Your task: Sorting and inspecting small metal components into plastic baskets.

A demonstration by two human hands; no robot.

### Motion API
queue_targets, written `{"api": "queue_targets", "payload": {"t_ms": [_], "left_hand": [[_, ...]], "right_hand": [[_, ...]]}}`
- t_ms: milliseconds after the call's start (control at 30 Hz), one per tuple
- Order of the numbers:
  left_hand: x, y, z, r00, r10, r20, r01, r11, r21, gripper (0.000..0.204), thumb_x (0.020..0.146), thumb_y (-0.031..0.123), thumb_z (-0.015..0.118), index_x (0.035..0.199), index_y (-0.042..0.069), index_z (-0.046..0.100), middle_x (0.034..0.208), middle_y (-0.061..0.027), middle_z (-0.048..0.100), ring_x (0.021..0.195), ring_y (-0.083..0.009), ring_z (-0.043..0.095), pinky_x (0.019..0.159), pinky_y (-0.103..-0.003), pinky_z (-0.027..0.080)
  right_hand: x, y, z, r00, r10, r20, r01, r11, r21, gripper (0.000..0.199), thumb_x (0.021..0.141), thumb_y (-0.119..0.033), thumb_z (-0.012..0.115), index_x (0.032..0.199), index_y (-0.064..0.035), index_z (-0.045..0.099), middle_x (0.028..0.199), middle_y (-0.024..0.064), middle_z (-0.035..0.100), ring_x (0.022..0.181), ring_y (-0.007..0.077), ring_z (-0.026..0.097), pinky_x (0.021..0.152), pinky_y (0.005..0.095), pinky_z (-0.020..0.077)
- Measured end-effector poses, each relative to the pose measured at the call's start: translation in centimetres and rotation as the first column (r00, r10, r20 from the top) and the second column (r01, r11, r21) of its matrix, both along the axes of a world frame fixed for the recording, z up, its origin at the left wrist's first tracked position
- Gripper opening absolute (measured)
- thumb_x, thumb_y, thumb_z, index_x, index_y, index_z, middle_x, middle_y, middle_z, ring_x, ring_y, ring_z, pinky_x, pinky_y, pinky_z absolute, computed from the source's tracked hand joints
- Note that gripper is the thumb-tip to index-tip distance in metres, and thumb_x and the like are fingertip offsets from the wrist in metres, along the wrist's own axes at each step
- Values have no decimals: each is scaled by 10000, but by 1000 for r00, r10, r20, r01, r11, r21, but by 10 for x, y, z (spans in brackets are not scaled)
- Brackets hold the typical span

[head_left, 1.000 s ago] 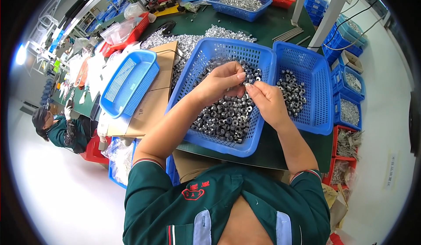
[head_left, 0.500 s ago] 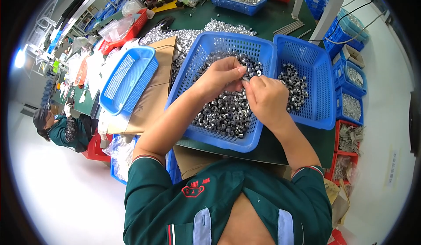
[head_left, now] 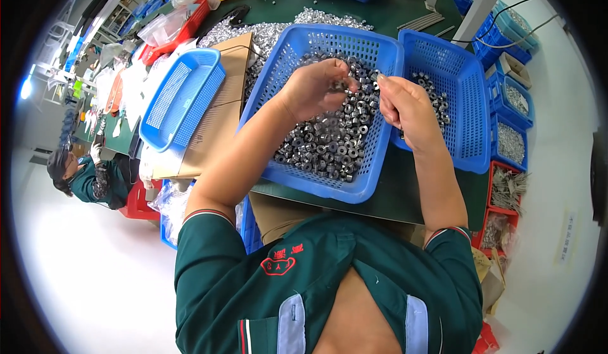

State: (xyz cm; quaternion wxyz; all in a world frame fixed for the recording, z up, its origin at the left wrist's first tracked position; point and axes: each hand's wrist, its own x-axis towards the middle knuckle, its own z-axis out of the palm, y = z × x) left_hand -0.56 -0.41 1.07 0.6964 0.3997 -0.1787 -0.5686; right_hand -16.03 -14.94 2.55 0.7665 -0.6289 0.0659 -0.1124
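Left hand [head_left: 313,91]: over the far half of the large blue basket [head_left: 345,193], reaching in from its left side; fingers curled in a loose cup, thumb apart from them, a few dark rings [head_left: 341,86] showing in the gap. Gripped or just lying there, I can't tell from here.
Right hand [head_left: 408,108]: above the large basket's right wall; thumb and forefinger pressed together, pinching what looks like a small metal piece [head_left: 378,76] at the tips, other fingers folded under.
Between the hands: a narrow gap, tips facing each other about level; the small metal piece sits to the right of the left fingers.
Ring pile [head_left: 320,148]: inside the large basket, below both sets of fingertips and spreading toward the person; the left hand is nearer its middle.
Long axis: the basket points away from the person, leaning slightly right; the squat rings lie every which way, and the pinched piece is too small to judge.
Second blue basket [head_left: 474,145]: just right, on the green worktop [head_left: 399,8], with more rings.
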Motion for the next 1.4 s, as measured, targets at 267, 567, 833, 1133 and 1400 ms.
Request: {"api": "queue_targets", "payload": {"t_ms": [267,567,833,1133,1400], "left_hand": [[-6,-11,-38,-117,-400,909,-274,893,358,218,792,181,639,1000,158,698,889,-108,698,827,-289,671,729,-398,512],[-14,-16,-41,-514,-470,717,-262,882,391,167,790,202,640,932,122,604,797,-100,668,787,-306,674,633,-439,512],[6,-13,-48,-105,-354,929,-277,908,315,230,833,253,642,984,81,614,789,-141,656,829,-275,674,670,-425,501],[14,-1,-14,999,22,28,-20,998,-65,164,915,145,560,1050,53,572,907,-73,597,685,-110,472,632,-247,404],[-16,-2,8,984,-20,179,25,999,-25,299,986,209,463,1176,-8,542,832,-68,601,643,-115,498,572,-244,367]], "right_hand": [[-4,-1,0,998,13,55,-7,994,-108,327,972,-272,523,714,-73,545,583,-44,444,533,27,389,499,195,310],[-4,3,-2,1000,-3,31,8,987,-158,343,962,-264,553,684,-65,537,573,-51,437,536,29,386,499,211,316],[1,1,-10,998,2,65,10,982,-188,367,964,-264,556,652,-78,501,571,-57,428,531,24,371,485,214,304],[5,3,-20,998,-57,-2,53,941,-335,334,962,-264,544,703,-53,526,574,-48,436,538,36,380,492,237,312],[7,7,-21,989,-145,15,136,880,-455,363,939,-305,563,747,1,606,543,74,488,517,110,448,502,310,367]]}}
